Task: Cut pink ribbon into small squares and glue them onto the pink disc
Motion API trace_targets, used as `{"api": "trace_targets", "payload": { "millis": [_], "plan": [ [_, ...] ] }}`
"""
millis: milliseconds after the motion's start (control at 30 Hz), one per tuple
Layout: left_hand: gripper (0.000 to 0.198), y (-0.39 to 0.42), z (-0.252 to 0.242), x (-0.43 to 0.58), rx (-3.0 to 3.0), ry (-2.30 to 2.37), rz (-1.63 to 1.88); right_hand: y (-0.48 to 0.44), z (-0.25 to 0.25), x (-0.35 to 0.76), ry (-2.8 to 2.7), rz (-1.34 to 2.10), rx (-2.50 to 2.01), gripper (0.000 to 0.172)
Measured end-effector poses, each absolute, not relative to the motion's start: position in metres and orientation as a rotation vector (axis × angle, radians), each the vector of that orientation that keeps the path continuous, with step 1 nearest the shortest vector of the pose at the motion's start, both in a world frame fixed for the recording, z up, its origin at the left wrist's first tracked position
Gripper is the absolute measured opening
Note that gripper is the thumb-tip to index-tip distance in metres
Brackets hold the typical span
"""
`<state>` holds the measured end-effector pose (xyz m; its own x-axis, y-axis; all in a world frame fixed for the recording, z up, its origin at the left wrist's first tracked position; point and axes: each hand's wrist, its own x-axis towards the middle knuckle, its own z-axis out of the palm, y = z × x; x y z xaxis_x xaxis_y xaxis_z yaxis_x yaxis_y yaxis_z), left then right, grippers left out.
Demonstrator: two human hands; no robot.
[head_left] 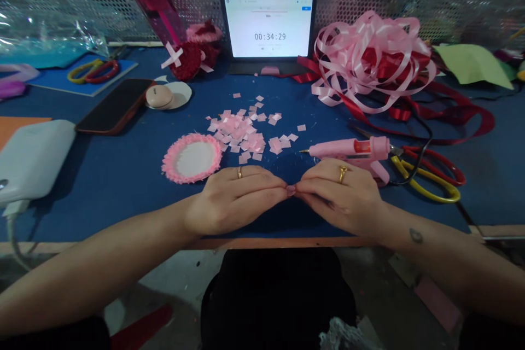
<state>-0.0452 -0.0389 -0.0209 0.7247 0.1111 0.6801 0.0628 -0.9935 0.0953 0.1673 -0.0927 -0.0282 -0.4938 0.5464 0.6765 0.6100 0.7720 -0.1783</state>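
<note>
Both hands meet near the table's front edge. My left hand (235, 197) and my right hand (344, 194) pinch a small pink ribbon piece (291, 190) between their fingertips. Behind them lies a loose pile of cut pink ribbon squares (240, 131). Just beyond my left hand is a white disc with a frilly pink ribbon rim (192, 157), lying flat. A pink glue gun (348, 149) rests on its side behind my right hand, its nozzle pointing left. Scissors with red and yellow handles (426, 178) lie right of it, partly behind the gun.
A tablet (268, 22) showing a timer stands at the back. Tangled pink and red ribbon (373, 63) heaps up at back right. On the left are a phone (117, 105), a white power bank (36, 158) with a cable, another pair of scissors (93, 71) and a bottle (153, 5).
</note>
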Motion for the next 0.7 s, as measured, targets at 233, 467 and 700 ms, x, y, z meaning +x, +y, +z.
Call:
{"api": "trace_targets", "payload": {
  "millis": [233, 467, 700],
  "plan": [
    [0.014, -0.0392, -0.0219, -0.0454, 2.824, 0.107, 1.121, -0.0931, -0.0273, 0.1663, -2.27, -0.151, -0.85, 0.009],
    [0.018, -0.0391, -0.0256, -0.0446, 2.761, 0.172, 1.223, -0.0931, -0.0285, 0.1639, -2.254, -0.135, -0.859, 0.012],
    [0.018, -0.0378, -0.0267, -0.0458, 2.747, 0.124, 1.214, -0.0926, -0.028, 0.1639, -2.226, -0.055, -0.88, 0.011]
  ]
}}
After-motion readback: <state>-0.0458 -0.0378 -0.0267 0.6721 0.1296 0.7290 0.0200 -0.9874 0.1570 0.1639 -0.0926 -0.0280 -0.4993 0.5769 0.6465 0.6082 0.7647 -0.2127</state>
